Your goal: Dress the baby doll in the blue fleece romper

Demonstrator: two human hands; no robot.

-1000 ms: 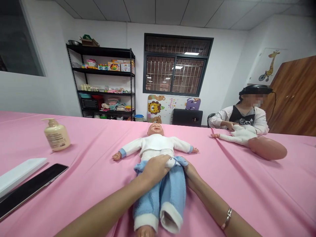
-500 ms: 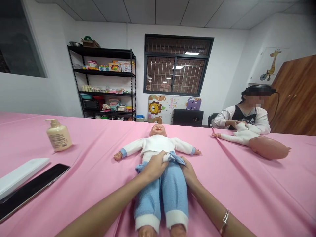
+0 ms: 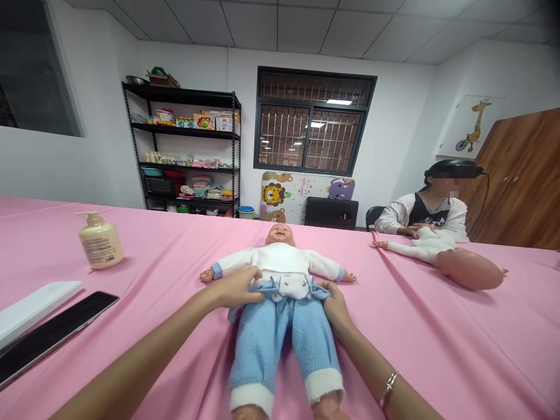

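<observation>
A baby doll (image 3: 280, 235) lies on its back with its arms spread and its feet toward me. It wears a white long-sleeved top (image 3: 281, 256) with blue cuffs and light blue fleece trousers (image 3: 258, 332) with white hems. At the waist, a white folded front panel (image 3: 292, 286) with an animal face lies flat. My left hand (image 3: 238, 287) is closed on the trousers' upper edge at the left hip. My right hand (image 3: 336, 303), with a silver bracelet on its wrist, pinches the blue edge at the right hip; some of its fingers are hidden.
A pump bottle (image 3: 101, 242), a white flat case (image 3: 41, 309) and a dark phone (image 3: 56, 332) rest at the left on the pink tablecloth (image 3: 166, 326). Across the table at the right, a person (image 3: 426, 210) handles a second doll (image 3: 470, 267). Shelves (image 3: 188, 131) stand behind.
My left hand has moved left from the middle of the waist to the hip. The front panel, bunched before, is spread out between my hands. The doll's legs are further apart.
</observation>
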